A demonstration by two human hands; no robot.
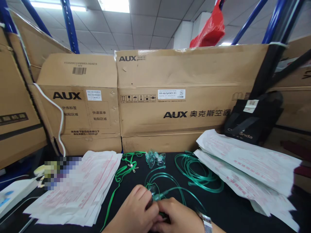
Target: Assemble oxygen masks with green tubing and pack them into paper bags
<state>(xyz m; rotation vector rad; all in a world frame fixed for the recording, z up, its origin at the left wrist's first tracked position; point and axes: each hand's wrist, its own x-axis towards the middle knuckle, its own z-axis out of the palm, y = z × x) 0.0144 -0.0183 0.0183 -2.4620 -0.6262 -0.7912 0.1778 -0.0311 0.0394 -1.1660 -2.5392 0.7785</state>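
Observation:
My left hand (137, 208) and my right hand (178, 212) meet at the front centre, fingers closed around a small clear green plastic fitting (157, 196). A clear rounded plastic part (152, 189) shows above my left fingers; the rest is hidden by both hands. From the fitting a thin green tube (179, 188) runs out to the right and loops on the black table. Just beyond lie several small clear green plastic parts (155, 158). A coil of green tubing (194, 173) rests to the right, and green elastic straps (121, 173) with metal clips lie to the left.
White printed paper pouches are stacked at left (80, 187) and at right (247, 165). Large AUX cardboard boxes (145, 119) wall off the back. A black bag (250, 121) stands at the back right. A white cable (60, 123) hangs at left.

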